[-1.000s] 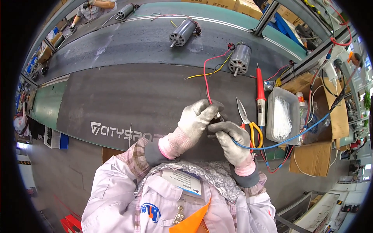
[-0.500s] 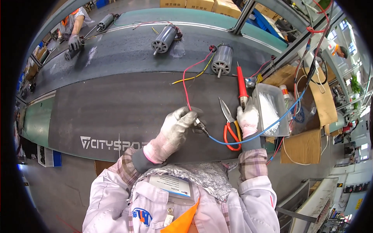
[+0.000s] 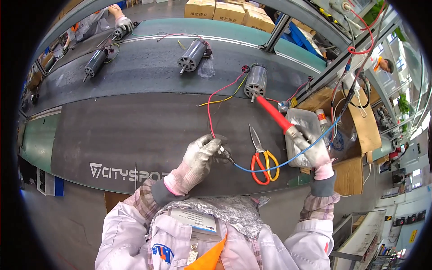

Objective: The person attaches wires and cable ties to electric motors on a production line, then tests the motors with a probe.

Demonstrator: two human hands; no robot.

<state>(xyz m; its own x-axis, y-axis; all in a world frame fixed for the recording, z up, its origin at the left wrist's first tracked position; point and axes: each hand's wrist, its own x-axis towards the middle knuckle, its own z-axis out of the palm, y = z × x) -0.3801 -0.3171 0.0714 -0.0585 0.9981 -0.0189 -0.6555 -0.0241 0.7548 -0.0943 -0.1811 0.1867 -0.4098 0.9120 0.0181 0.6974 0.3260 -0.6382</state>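
My left hand (image 3: 198,157), in a grey-white glove, is closed on a red wire (image 3: 209,118). The wire runs up to the grey motor (image 3: 256,81) on the bench. At the same fingers is a metal clip (image 3: 225,154) at the end of a blue cable (image 3: 290,163); how it joins the wire is hidden. My right hand (image 3: 312,146), also gloved, grips the metal end of a red, tapering rod-like tool (image 3: 274,113) whose kind I cannot make out. Its red end points toward the motor's shaft. Scissors (image 3: 260,157) with red and yellow handles lie between my hands.
Behind my right hand stands a clear plastic box (image 3: 300,118) of thin white strips, beside an opened carton (image 3: 365,126). More motors (image 3: 192,55) lie along the bench. A co-worker's gloved hand (image 3: 123,24) touches a motor at far left. A metal post (image 3: 279,31) rises behind.
My right hand has lifted the red tool off the mat and swung it right, tilting its red end toward the motor. My left hand keeps the wire. The co-worker's hand moved to another motor.
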